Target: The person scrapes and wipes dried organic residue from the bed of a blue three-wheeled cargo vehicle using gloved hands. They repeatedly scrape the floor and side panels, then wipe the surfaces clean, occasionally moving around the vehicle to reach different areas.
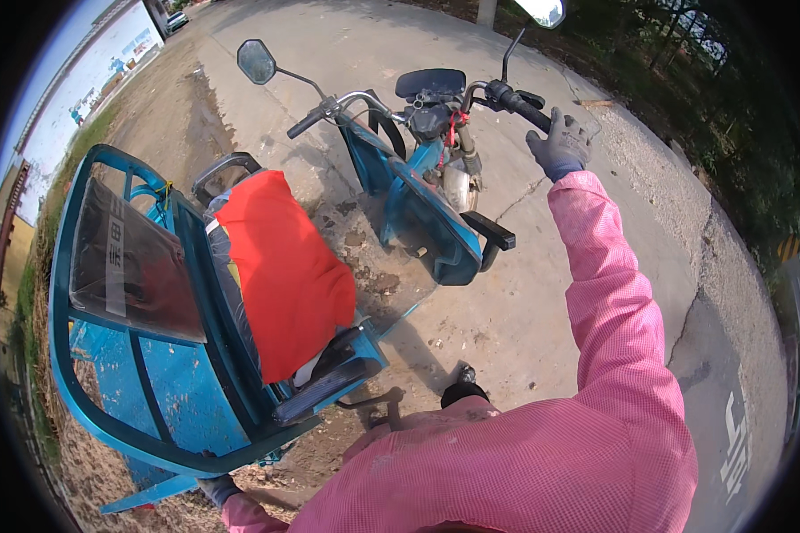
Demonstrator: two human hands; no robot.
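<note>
The trike (215,289) fills the left and middle of the frame, its rear rail at the left and its handlebar (360,96) toward the top centre. The right hand (563,148), gloved in grey, is up at the end of the right grip (529,114), right of top centre, thumb and fingers spread rather than wrapped round it; I can't tell whether it touches. The left hand (220,489), at the lower left, is beside the lower bend of the rail; the frame and sleeve hide too much to say whether it grips. The two hands are well apart.

I'd take the step as getting a hold on the trike, front and back, to steer or shift it. If so, the next move calls for the right fingers to close on the grip and for care with the throttle, if it has one.

A red cloth (284,275) lies over the seat, mid-left. The front shield (440,235) has a black bar (493,233) jutting toward the centre, something a leg could catch; a shoe (465,375) shows below it. Bare concrete (542,311) gives room right of centre and ahead, at the top. A gravelly verge (729,240) and trees (711,98) bound the right, dirt (156,115) the upper left.
</note>
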